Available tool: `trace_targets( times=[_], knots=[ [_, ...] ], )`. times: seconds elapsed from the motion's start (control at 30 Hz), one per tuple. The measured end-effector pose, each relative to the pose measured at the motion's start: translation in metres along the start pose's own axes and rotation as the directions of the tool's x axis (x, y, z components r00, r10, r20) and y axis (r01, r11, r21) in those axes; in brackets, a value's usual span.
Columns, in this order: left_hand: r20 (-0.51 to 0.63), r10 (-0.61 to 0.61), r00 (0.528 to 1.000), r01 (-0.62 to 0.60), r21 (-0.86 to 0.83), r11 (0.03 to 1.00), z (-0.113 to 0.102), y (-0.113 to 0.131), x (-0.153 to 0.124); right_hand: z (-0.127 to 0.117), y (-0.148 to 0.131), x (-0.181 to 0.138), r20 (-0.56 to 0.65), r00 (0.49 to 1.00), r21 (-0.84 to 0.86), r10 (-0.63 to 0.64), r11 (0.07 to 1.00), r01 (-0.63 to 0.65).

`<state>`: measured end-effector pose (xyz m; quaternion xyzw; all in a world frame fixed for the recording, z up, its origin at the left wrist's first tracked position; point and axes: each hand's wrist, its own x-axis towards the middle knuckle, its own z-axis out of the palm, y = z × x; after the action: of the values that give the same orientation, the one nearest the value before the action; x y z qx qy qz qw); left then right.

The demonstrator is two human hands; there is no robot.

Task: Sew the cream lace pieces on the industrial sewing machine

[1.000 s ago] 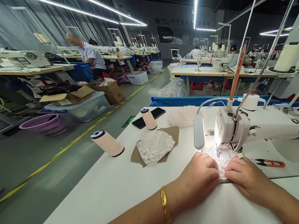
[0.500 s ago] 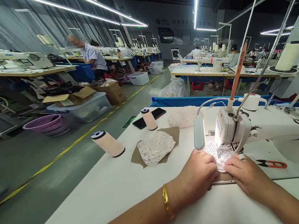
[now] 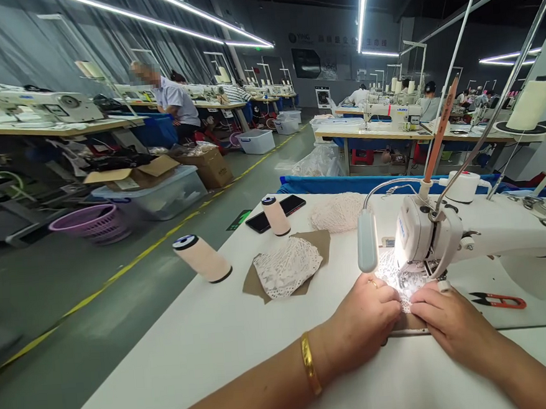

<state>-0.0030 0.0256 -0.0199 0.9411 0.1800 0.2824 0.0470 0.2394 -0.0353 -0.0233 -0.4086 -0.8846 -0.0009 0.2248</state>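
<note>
A white lace piece (image 3: 407,300) lies under the needle area of a white sewing machine (image 3: 489,223), lit brightly by the machine's lamp (image 3: 367,241). My left hand (image 3: 369,315) has its fingers curled together on the lace's left edge. From the right, my right hand (image 3: 456,319) pinches the near edge with its thumb and fingers pressed together. Brown backing (image 3: 411,323) shows below the lace, between both hands. The needle tip is hidden by glare and the presser parts. Red-handled thread snips (image 3: 499,301) rest on the machine bed, right of my right hand.
On the white table (image 3: 209,358) lie another lace piece (image 3: 287,267) on brown backing, two peach thread cones (image 3: 202,259), a phone (image 3: 260,221) and a lace heap (image 3: 339,212). A pencil (image 3: 440,130) stands on the machine head. A person (image 3: 177,105) sits far left.
The whole view has shifted slightly, so most things sit a little further right. Both hands stay on the lace, which appears to have moved slightly under the machine head.
</note>
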Motion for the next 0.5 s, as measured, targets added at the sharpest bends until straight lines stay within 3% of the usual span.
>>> trace_targets(
  times=[0.5],
  knots=[
    [0.019,-0.027,0.999,0.027,0.031,0.999,0.0025,-0.0048,0.0052,0.0055,0.0050,0.0022,-0.025,0.998,-0.002,0.060,0.998,-0.060]
  ],
)
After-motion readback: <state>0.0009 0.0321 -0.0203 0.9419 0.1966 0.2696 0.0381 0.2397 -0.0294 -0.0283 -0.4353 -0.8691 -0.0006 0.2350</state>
